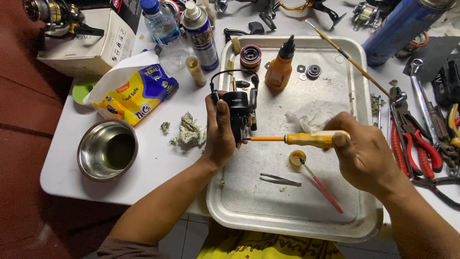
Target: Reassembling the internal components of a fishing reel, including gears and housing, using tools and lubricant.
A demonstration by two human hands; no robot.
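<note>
Over metal tray (249,201), left hand (221,132) grips black reel (239,112) — right hand (362,156) clasps yellow screwdriver (299,139) (tip hidden).

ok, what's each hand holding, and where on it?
Left hand grips the black fishing reel around its body. Right hand holds the yellow screwdriver by its handle, tip at the reel.

On the tray (357,211): my left hand (221,136) holds the reel (239,112) over its left part; my right hand (362,156) holds the screwdriver (299,139), tip touching the reel.
Nearer me: tweezers (280,180), small cup (297,157) with a brush (322,188) in it.
Behind the reel: squeeze bottle (279,67).
Left of the tray: bowl (108,149), pouch (134,93).
Right of the tray: pliers (417,144).
</note>
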